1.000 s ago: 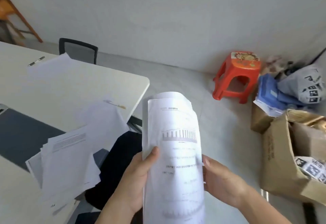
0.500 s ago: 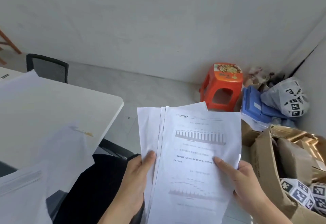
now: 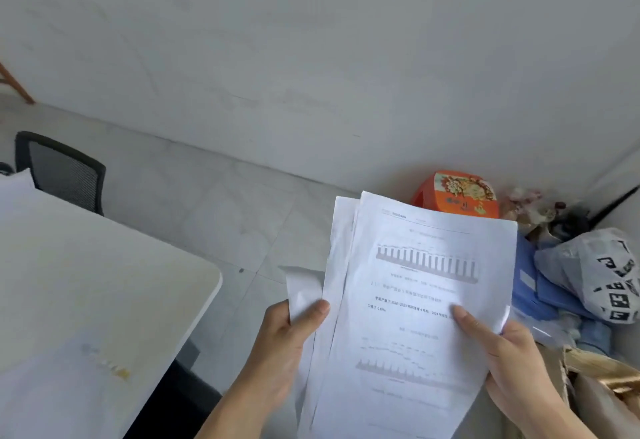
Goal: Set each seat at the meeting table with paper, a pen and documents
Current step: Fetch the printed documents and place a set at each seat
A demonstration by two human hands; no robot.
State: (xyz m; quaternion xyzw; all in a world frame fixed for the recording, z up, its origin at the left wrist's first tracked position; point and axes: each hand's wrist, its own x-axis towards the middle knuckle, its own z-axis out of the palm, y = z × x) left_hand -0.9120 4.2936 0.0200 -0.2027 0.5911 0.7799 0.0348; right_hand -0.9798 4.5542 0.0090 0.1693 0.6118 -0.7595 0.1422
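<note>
My left hand [image 3: 282,345] and right hand [image 3: 509,366] both pinch the documents [image 3: 412,300] at lower centre of the frame, thumbs on top; the table [image 3: 104,293] sits at lower left.

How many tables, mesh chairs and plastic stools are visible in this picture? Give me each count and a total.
Table: 1
Mesh chair: 1
Stool: 1
Total: 3

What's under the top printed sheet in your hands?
Under the top sheet, more white sheets fan out to its left, edges showing, pinched by the left hand. Their number and print are covered.
</note>
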